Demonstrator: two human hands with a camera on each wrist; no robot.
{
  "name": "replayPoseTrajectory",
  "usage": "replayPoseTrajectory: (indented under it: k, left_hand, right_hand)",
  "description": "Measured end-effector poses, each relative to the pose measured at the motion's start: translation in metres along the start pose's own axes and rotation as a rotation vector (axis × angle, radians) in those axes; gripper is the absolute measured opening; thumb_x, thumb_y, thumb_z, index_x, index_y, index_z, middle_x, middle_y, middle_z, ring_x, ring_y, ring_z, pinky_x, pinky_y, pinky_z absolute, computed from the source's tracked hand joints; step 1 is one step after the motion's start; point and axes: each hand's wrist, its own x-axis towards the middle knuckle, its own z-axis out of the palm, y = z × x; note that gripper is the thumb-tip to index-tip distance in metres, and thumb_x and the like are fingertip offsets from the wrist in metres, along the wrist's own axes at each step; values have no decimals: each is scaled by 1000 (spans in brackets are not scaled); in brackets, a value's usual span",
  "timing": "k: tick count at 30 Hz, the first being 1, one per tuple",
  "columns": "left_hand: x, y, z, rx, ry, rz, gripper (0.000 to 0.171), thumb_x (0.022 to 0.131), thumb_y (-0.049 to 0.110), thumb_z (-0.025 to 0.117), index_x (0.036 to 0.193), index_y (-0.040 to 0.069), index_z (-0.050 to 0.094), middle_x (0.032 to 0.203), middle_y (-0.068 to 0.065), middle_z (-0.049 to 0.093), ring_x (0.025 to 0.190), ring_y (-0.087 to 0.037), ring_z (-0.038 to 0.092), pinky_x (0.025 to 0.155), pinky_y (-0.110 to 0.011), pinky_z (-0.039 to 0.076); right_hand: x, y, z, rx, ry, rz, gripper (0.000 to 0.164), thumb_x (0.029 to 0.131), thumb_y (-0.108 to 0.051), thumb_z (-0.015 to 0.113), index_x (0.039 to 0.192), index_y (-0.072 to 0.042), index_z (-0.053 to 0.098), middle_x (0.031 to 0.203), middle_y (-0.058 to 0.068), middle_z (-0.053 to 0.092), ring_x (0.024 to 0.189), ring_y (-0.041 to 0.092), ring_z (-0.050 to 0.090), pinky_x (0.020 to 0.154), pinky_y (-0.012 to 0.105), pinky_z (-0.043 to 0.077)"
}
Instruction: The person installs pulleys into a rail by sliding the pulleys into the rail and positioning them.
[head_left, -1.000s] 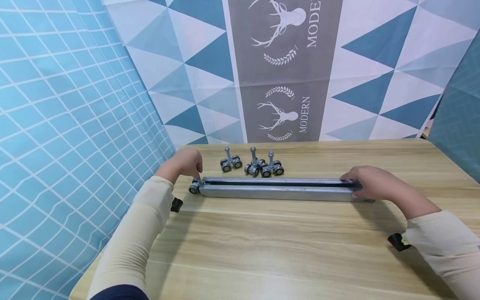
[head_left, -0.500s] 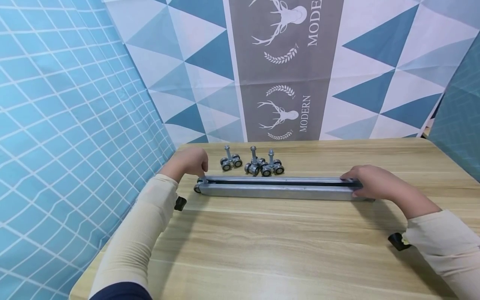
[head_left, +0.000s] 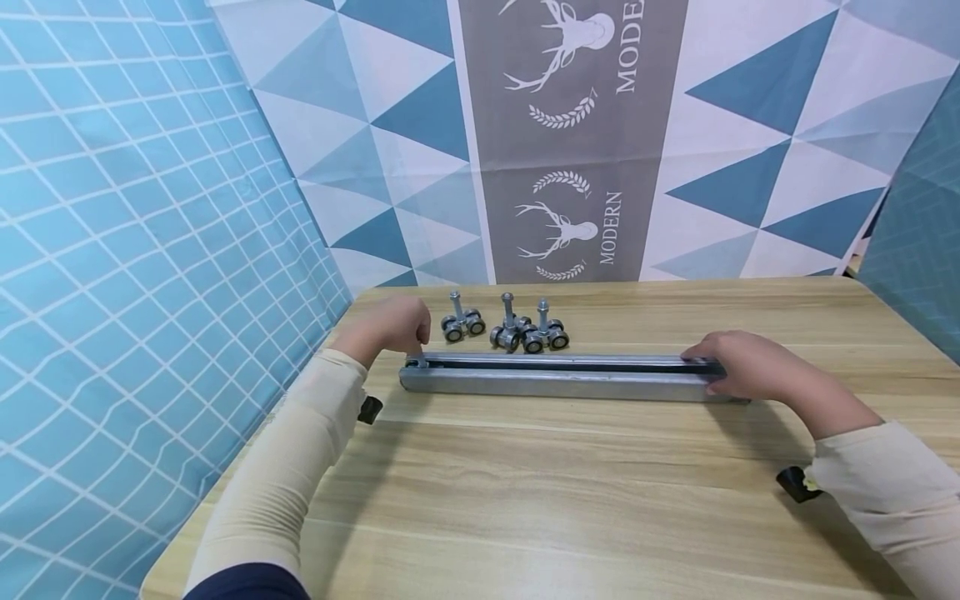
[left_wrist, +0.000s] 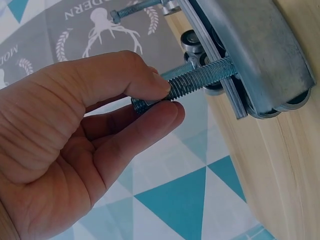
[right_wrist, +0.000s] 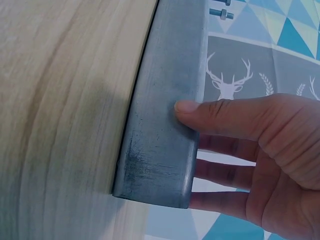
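A grey metal rail (head_left: pixel 555 386) is laid on the wooden bench (head_left: pixel 570 500), roughly parallel to the far edge; its left end is placed near the far left corner and its right end well apart from the right edge. By the left-hand grip (left_wrist: pixel 85 120), the threaded bolt (left_wrist: pixel 205 76) of a wheeled trolley (head_left: pixel 421 361) is pinched between thumb and fingers. The trolley's wheels are housed in the rail's left end, and the bolt is passed up through the slot. The rail's right end is clasped by the right-hand grip (right_wrist: pixel 260 145), with the thumb pressed on the near face and the fingers set on the far side. Between rail and far edge, three more trolleys (head_left: pixel 462 326) are stood with bolts upright, the right two close together. Beyond the far edge, a patterned cloth (head_left: pixel 555 142) printed with deer heads is hung.
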Motion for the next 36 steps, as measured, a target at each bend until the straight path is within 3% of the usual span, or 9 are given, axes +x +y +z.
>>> replayPoseTrajectory:
  k: [5, 16, 25, 33, 36]
  left_hand:
    - [2, 6, 2, -17, 42, 71, 46, 70, -9, 60, 57, 17, 25, 57, 4, 14, 55, -13, 11, 54, -30, 16]
    - [7, 18, 6, 1, 138, 180, 38, 68, -7, 64, 55, 17, 38, 56, 6, 25, 53, -11, 21, 54, -29, 23]
    - [13, 25, 13, -23, 189, 254, 44, 68, -10, 61, 60, 17, 27, 60, 5, 14, 56, -12, 14, 58, -30, 19]
    - [16, 35, 14, 18, 198, 263, 35, 74, -6, 69, 58, 17, 49, 57, 7, 35, 57, -11, 29, 57, -29, 30]
    - [16, 39, 14, 33, 195, 267, 35, 75, -6, 69, 58, 18, 49, 56, 7, 34, 56, -11, 29, 57, -29, 29]
  right_hand:
    - [-1, 0, 1, 5, 1, 7, 51, 67, -7, 87, 113, 4, 69, 108, 19, 67, 101, 40, 63, 82, 54, 51]
    - [-1, -2, 1, 11, 10, -1, 50, 68, -5, 86, 113, 5, 69, 108, 19, 67, 101, 40, 63, 82, 54, 51]
    - [-2, -2, 2, 8, 16, -3, 50, 68, -4, 86, 113, 5, 69, 107, 20, 67, 101, 41, 62, 82, 54, 50]
    - [-2, -2, 2, 0, 13, 3, 51, 68, -3, 85, 115, 5, 68, 108, 21, 67, 101, 41, 62, 82, 54, 51]
    - [-1, -2, 2, 1, 12, 3, 50, 68, -3, 85, 115, 5, 68, 108, 20, 67, 102, 41, 62, 82, 54, 51]
